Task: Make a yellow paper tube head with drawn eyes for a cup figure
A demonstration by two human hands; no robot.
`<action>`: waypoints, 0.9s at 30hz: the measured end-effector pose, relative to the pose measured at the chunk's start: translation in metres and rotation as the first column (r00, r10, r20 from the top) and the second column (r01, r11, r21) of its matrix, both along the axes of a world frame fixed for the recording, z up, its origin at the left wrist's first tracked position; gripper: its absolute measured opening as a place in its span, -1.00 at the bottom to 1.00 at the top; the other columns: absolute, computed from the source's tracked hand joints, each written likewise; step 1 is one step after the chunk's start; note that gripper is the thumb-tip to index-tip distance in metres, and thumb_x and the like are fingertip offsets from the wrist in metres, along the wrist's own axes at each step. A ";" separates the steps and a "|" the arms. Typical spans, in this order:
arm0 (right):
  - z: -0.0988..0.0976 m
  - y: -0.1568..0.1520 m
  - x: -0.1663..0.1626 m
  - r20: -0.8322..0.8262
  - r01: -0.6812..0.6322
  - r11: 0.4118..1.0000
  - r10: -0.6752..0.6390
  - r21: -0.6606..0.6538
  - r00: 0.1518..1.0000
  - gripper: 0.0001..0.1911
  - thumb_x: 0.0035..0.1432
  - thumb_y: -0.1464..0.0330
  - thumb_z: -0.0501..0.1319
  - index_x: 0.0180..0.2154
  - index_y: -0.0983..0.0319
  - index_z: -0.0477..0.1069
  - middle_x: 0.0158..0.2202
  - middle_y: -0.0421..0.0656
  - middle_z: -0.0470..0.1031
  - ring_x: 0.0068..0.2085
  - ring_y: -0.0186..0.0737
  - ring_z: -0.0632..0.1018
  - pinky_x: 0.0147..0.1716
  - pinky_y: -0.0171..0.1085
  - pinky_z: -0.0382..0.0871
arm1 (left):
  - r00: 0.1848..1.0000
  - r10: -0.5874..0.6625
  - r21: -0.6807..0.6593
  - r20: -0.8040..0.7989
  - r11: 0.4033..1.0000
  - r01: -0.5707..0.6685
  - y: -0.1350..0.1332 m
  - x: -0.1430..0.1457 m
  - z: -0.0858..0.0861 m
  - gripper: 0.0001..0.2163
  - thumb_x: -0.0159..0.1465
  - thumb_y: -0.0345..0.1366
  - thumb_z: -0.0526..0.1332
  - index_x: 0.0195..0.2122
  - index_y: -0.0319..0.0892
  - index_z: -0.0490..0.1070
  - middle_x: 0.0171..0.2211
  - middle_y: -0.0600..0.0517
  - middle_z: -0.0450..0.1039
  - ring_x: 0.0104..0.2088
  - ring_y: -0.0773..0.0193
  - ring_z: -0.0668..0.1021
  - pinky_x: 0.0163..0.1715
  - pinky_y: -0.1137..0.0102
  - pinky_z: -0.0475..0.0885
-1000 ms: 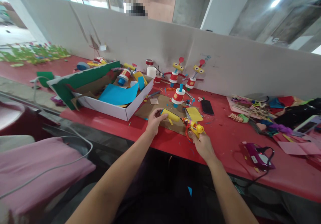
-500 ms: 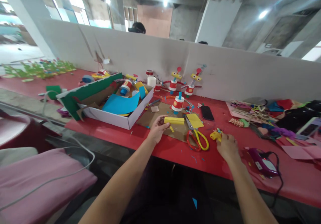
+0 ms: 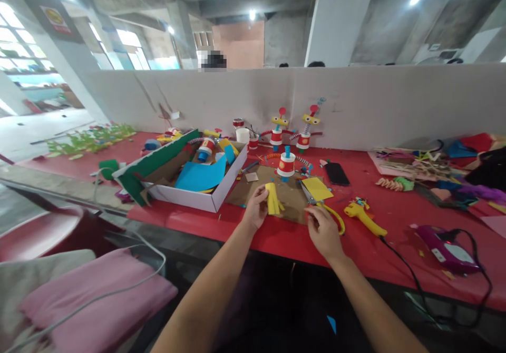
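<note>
— Yellow paper [image 3: 272, 199] sits closest to us, at about 11 o'clock, doesn't it?

— Yes. Our left hand [image 3: 256, 213] pinches it by its near side and holds it on end over the cardboard sheet [image 3: 290, 209], loose strips hanging from its foot.

— And our right hand [image 3: 324, 232]?

— At 1 o'clock it lies over the handles of the scissors [image 3: 334, 214] with its fingers curled down. One yellow loop shows past the knuckles. We cannot tell whether the hand has truly gripped them or only rests on top.

— So how do we do this well?

— We judge that we should seat thumb and fingers fully in the loops before lifting. The blades point away from us along the cardboard, so they should stay aimed off the left hand. That pinch should stay low and firm so that the paper does not twist.

— Anything in our way?

— A glue gun [image 3: 361, 213] lies on the red table [image 3: 276, 239] just beside the scissors at 2 o'clock, its cord trailing towards us. We should keep our wrist off that cord.

— Further out?

— A flat yellow square [image 3: 316, 188] and a phone [image 3: 336, 173] lie at 12 to 1 o'clock. A red and white cup figure [image 3: 285, 163] stands at 12, and a white box [image 3: 205, 199] of blue paper sits at 10 o'clock.
</note>
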State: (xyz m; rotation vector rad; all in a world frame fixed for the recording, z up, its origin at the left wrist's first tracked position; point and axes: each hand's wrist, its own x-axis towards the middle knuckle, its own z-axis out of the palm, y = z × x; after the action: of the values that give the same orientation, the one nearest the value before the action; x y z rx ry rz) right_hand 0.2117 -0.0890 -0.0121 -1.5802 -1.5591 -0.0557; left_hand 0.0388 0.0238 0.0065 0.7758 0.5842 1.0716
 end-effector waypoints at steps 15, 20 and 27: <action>0.005 0.090 -0.027 0.167 -0.057 0.944 0.117 -0.326 0.979 -0.80 0.15 0.34 0.17 -0.26 0.25 0.54 -0.25 0.01 0.57 -0.15 -0.03 0.49 -0.06 -0.10 0.22 | 0.999 0.040 -0.082 0.027 0.996 -0.037 0.074 -0.017 0.007 -0.74 0.06 -0.34 0.33 -0.20 -0.15 0.41 -0.39 0.07 0.50 -0.45 0.35 0.54 -0.46 0.48 0.44; 0.012 0.120 -0.040 0.172 -0.014 0.932 0.081 -0.362 0.982 -0.88 0.09 0.41 0.20 -0.32 0.27 0.50 -0.22 0.10 0.53 -0.11 0.05 0.45 -0.10 -0.07 0.21 | 0.997 0.041 -0.064 0.071 0.997 -0.036 0.080 -0.021 0.000 -0.65 0.04 -0.36 0.34 -0.12 -0.09 0.39 -0.31 0.08 0.50 -0.36 0.33 0.56 -0.38 0.45 0.46; 0.011 0.119 -0.031 -0.005 -0.082 0.938 0.085 -0.336 0.996 -0.85 0.03 0.54 0.11 -0.46 0.21 0.39 -0.39 0.02 0.51 -0.24 -0.01 0.48 -0.20 -0.11 0.25 | 0.996 0.014 -0.056 0.085 0.998 -0.009 0.086 -0.018 -0.004 -0.62 -0.01 -0.41 0.37 -0.13 -0.12 0.42 -0.28 0.03 0.49 -0.33 0.24 0.58 -0.36 0.39 0.47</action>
State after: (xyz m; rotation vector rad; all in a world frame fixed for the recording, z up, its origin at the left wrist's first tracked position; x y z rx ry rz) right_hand 0.1809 0.0300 -0.0006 -1.7723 -1.7083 0.2650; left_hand 0.0205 0.1094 0.0026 0.6754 0.5438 1.0891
